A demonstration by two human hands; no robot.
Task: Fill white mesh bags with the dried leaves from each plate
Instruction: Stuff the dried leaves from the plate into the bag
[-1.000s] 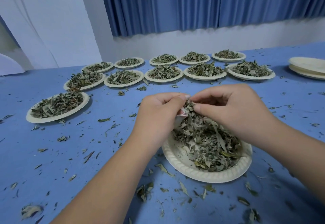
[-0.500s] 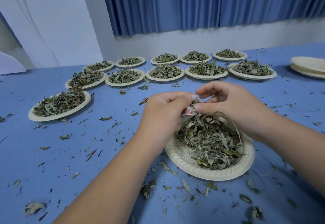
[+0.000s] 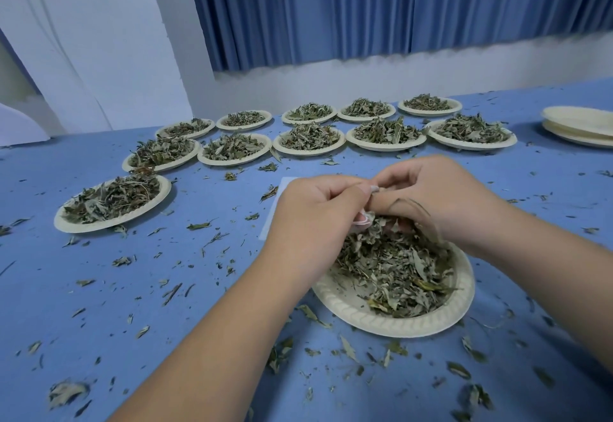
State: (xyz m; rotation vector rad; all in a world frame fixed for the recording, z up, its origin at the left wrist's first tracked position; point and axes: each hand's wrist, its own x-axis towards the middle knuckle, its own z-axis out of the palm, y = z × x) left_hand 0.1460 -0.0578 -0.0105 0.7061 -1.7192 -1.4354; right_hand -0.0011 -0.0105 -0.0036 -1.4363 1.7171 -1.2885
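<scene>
blue table point(image 3: 43, 292): left hand point(image 3: 315, 219), right hand point(image 3: 444, 202) pinch sheer mesh bag point(image 3: 363, 220).

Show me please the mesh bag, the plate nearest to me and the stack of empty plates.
mesh bag point(image 3: 362, 220): head view, its pinkish folded edge.
nearest plate point(image 3: 381, 324): head view, bare front rim.
stack of empty plates point(image 3: 583, 120): head view, top plate's inside.

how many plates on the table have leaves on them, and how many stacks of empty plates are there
Plates with dried leaves: 12
Stacks of empty plates: 1 (how many plates it holds is unclear)
Total: 13
</scene>
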